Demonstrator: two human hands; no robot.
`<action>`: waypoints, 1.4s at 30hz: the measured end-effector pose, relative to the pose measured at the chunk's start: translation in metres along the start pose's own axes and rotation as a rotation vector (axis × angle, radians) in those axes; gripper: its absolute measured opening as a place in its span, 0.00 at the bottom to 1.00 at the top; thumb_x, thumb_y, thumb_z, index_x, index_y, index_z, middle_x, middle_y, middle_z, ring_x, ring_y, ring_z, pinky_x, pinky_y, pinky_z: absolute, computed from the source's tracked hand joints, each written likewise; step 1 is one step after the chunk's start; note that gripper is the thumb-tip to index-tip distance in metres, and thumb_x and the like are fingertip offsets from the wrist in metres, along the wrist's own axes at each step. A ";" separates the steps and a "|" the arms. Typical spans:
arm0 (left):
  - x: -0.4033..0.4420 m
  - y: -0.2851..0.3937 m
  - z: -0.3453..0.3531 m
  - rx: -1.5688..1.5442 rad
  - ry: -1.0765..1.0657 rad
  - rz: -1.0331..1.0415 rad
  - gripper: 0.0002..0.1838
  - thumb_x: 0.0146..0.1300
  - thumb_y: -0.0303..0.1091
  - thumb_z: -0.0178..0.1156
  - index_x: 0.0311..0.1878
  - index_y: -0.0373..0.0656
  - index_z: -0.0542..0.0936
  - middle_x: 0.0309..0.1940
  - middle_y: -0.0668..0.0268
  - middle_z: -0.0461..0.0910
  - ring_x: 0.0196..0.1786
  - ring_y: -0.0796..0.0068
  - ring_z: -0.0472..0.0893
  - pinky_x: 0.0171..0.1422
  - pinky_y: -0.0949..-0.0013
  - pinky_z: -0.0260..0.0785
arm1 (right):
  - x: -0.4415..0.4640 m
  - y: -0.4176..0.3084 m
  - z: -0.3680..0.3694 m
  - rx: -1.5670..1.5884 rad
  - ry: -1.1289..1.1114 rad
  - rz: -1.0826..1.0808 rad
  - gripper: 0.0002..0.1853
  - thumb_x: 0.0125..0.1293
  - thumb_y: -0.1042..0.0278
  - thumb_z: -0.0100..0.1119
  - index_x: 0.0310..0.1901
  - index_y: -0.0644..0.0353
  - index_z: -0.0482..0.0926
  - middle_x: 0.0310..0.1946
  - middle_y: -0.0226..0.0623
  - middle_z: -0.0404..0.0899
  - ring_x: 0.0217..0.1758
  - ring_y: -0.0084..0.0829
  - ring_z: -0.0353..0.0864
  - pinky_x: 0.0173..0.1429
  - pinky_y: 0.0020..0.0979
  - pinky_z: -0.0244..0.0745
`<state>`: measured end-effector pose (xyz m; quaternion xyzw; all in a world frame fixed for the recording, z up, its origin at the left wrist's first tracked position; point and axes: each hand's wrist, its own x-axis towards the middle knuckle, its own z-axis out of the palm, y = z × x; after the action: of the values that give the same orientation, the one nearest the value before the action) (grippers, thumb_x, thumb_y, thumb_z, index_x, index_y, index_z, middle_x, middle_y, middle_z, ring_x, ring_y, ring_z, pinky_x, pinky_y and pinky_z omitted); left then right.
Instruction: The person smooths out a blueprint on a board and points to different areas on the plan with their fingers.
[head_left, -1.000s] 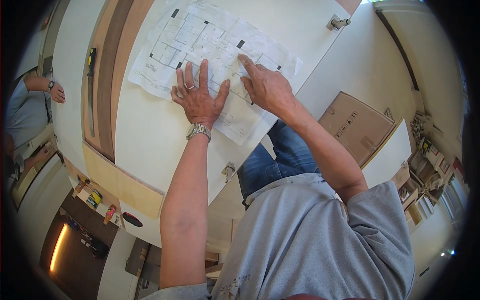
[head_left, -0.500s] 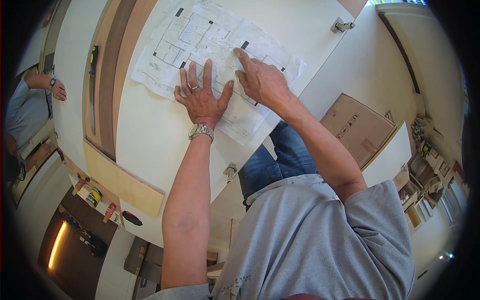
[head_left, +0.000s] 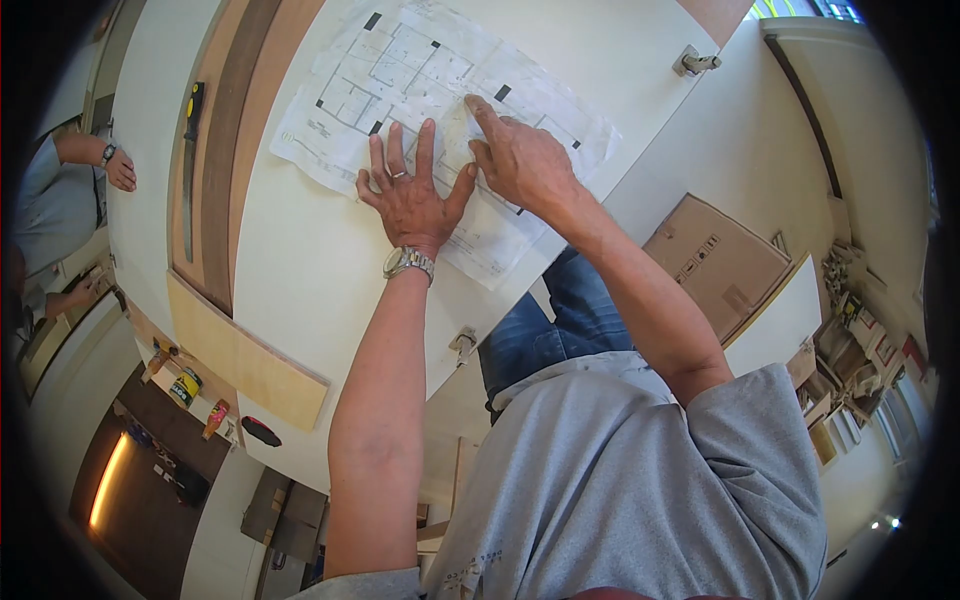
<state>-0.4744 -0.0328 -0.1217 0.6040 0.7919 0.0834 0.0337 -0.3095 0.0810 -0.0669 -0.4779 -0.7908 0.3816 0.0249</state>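
A creased floor plan [head_left: 410, 75] printed on white paper lies on a white panel [head_left: 290, 240]. My left hand [head_left: 415, 205], with a ring and a metal wristwatch [head_left: 408, 262], rests flat on the plan's lower part, fingers spread. To its right, my right hand [head_left: 525, 165] is over the sheet with the index finger stretched out and its tip at the middle of the drawing. Its thumb is apart from the index finger, and the other fingers are bent and partly hidden. Neither hand holds anything.
Left of the panel lies a handsaw [head_left: 190, 170] beside brown boards [head_left: 235, 130] and a plywood strip [head_left: 245, 350]. Metal hinges [head_left: 692, 62] stick up from the panel's right edge. A cardboard box [head_left: 715, 260] is at right. Another person's hand [head_left: 121, 170] shows at far left.
My right index fingertip has slid slightly left across the plan. My left hand stays in place on the paper. The whole view has shifted a little.
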 end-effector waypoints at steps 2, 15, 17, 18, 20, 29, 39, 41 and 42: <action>0.000 0.001 0.000 -0.001 -0.004 -0.006 0.46 0.69 0.76 0.63 0.87 0.72 0.69 0.90 0.65 0.56 0.93 0.53 0.45 0.84 0.26 0.41 | 0.002 0.002 0.002 -0.007 0.008 -0.021 0.34 0.80 0.57 0.61 0.82 0.57 0.68 0.46 0.53 0.90 0.46 0.57 0.92 0.49 0.56 0.86; 0.000 0.003 -0.005 0.009 0.000 -0.002 0.46 0.69 0.72 0.66 0.87 0.70 0.69 0.89 0.65 0.57 0.92 0.53 0.47 0.84 0.29 0.42 | 0.020 0.003 -0.003 -0.011 0.043 -0.082 0.27 0.79 0.60 0.61 0.74 0.60 0.71 0.44 0.52 0.91 0.46 0.57 0.92 0.47 0.58 0.86; 0.000 0.003 -0.005 0.012 -0.008 -0.004 0.45 0.70 0.72 0.66 0.87 0.70 0.70 0.88 0.65 0.57 0.92 0.53 0.47 0.84 0.29 0.42 | 0.020 0.002 -0.003 -0.002 0.044 -0.079 0.27 0.80 0.60 0.61 0.75 0.60 0.71 0.44 0.52 0.91 0.46 0.57 0.92 0.47 0.58 0.86; 0.000 0.003 -0.005 0.011 -0.008 -0.003 0.45 0.70 0.72 0.65 0.87 0.70 0.70 0.89 0.65 0.57 0.92 0.54 0.47 0.84 0.29 0.42 | 0.020 0.002 -0.003 0.008 0.045 -0.075 0.27 0.80 0.60 0.61 0.75 0.60 0.71 0.44 0.52 0.91 0.46 0.57 0.92 0.48 0.58 0.86; -0.001 0.002 -0.004 0.011 -0.010 -0.001 0.45 0.70 0.72 0.65 0.87 0.70 0.70 0.89 0.65 0.57 0.92 0.54 0.47 0.84 0.29 0.42 | 0.022 0.004 0.001 0.019 0.063 -0.079 0.28 0.80 0.60 0.61 0.75 0.60 0.70 0.44 0.52 0.91 0.46 0.57 0.92 0.48 0.58 0.86; 0.000 0.003 -0.005 0.015 -0.006 -0.005 0.46 0.69 0.73 0.65 0.87 0.70 0.69 0.89 0.65 0.57 0.93 0.54 0.47 0.84 0.28 0.41 | 0.026 -0.002 -0.009 -0.012 0.065 -0.095 0.30 0.80 0.61 0.60 0.78 0.59 0.67 0.41 0.51 0.90 0.44 0.57 0.91 0.44 0.58 0.85; 0.000 0.003 -0.004 0.009 -0.010 0.001 0.47 0.69 0.75 0.64 0.88 0.70 0.68 0.88 0.63 0.57 0.92 0.53 0.47 0.84 0.26 0.41 | 0.021 0.000 -0.009 -0.084 0.096 -0.112 0.30 0.78 0.65 0.60 0.79 0.57 0.67 0.41 0.50 0.89 0.41 0.57 0.90 0.46 0.57 0.83; 0.002 0.003 -0.004 0.011 -0.014 -0.008 0.47 0.69 0.75 0.64 0.88 0.71 0.67 0.89 0.63 0.57 0.92 0.53 0.47 0.84 0.26 0.40 | 0.015 0.008 -0.005 -0.040 0.134 -0.106 0.30 0.78 0.65 0.60 0.78 0.57 0.68 0.43 0.51 0.89 0.43 0.57 0.91 0.49 0.57 0.83; 0.002 0.002 -0.004 0.012 -0.018 -0.008 0.47 0.70 0.75 0.64 0.88 0.71 0.67 0.89 0.63 0.57 0.92 0.53 0.47 0.85 0.26 0.40 | 0.012 0.006 -0.007 0.004 0.164 -0.102 0.30 0.78 0.65 0.60 0.78 0.57 0.69 0.45 0.51 0.89 0.44 0.57 0.91 0.52 0.57 0.83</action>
<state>-0.4732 -0.0310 -0.1174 0.6016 0.7945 0.0731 0.0374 -0.3087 0.0957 -0.0694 -0.4663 -0.8087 0.3413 0.1100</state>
